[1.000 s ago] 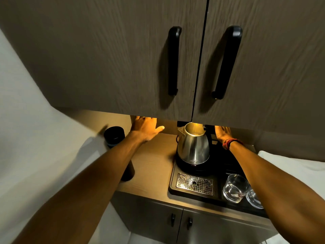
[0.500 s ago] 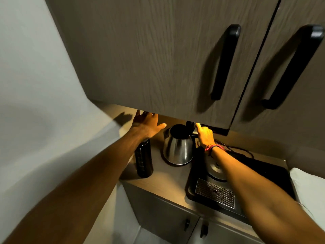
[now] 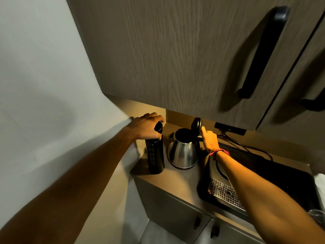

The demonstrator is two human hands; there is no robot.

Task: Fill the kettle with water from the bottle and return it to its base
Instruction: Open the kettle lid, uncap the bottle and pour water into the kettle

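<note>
Nearest, two bare forearms are reaching in over the wooden tabletop [image 3: 182,182]. A perforated metal drip grate [image 3: 225,194] is lying in the black tray [image 3: 281,175], and the round base [image 3: 222,169] is sitting empty behind it, partly hidden by the right arm. One tall, dark cylindrical bottle [image 3: 155,155] is standing upright just beside one shiny steel conical kettle [image 3: 182,152], which is resting on the tabletop with its black lid [image 3: 196,125] flipped up. The left hand [image 3: 146,126] is curling its grip around the bottle's cap. The right hand [image 3: 210,140], a red thread at its wrist, is closing its grip on the kettle's handle. Two black cabinet handles are hanging above.
</note>
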